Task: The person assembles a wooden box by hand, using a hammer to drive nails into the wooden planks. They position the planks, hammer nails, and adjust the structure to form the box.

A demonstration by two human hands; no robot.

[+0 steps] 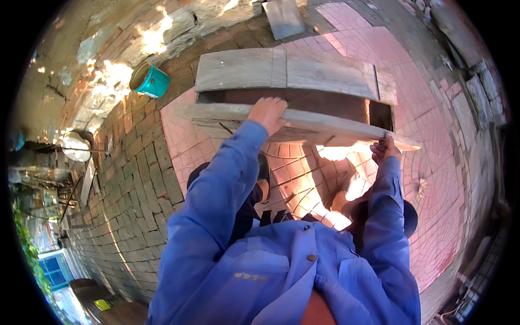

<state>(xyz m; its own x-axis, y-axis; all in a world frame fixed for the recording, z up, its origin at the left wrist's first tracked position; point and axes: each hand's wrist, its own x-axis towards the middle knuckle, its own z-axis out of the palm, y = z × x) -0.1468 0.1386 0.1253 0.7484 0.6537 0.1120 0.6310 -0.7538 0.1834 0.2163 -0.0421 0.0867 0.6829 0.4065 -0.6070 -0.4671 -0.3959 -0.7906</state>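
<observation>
At centre, the left hand (268, 115) curls fingers over a wooden box (330, 123). Rightward, the right hand (387, 151) clasps its corner.

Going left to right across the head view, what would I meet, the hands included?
Blue-paned window, teal bucket, left hand on the near edge of the weathered wooden box, right hand at that edge's right end, small pale scrap on the pink paving.
</observation>
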